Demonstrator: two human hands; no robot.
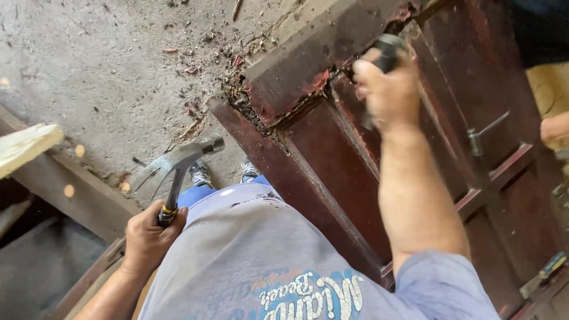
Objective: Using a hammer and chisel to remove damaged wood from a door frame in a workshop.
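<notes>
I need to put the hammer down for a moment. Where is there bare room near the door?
Bare concrete floor lies open at upper left, bordered by the pale plank and the door. The strip beside the door's broken corner is littered with wood chips. The left hand holds the hammer; the right hand crowds the panel.

A grey concrete floor (89, 65) carries red paint flakes and wood splinters (195, 71), thickest beside the corner of a dark red wooden door (332, 166), near a long timber beam (71, 189).
</notes>
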